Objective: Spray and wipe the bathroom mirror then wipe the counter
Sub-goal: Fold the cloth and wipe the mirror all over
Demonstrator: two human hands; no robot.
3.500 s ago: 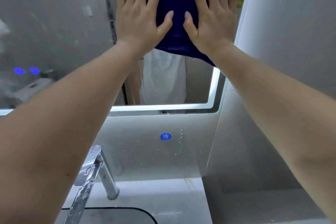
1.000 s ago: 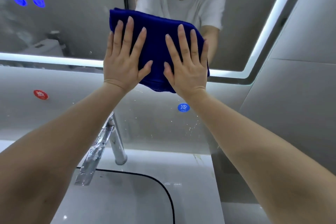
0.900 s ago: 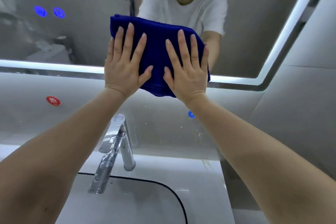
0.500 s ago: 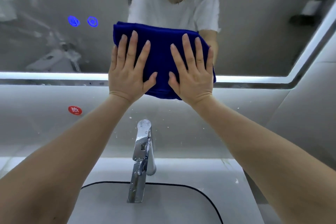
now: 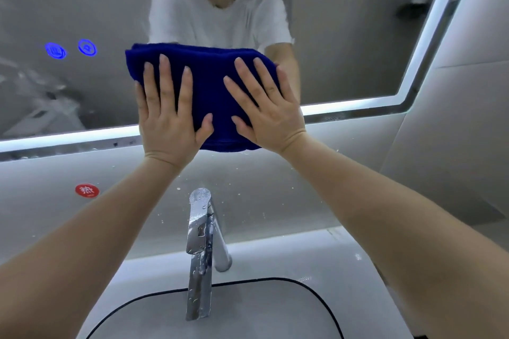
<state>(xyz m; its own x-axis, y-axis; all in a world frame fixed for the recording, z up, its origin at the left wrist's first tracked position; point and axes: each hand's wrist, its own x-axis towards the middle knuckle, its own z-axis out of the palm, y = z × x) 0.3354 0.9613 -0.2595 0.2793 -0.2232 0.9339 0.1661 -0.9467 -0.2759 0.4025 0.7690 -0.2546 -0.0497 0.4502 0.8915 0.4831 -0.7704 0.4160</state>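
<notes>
The blue cloth has come down from high on the mirror to its lower edge and has shifted left, nearer the two glowing blue touch icons. The left hand lies flat on the folded cloth, fingers straight and slightly spread, pressing it to the glass. The right hand presses beside it in the same way, thumbs pointing toward each other. The cloth's bottom hem overlaps the lit strip. A round red sticker on the wall reads "热". Below, a droplet-covered chrome faucet reaches over the black-rimmed sink, set in the white counter.
</notes>
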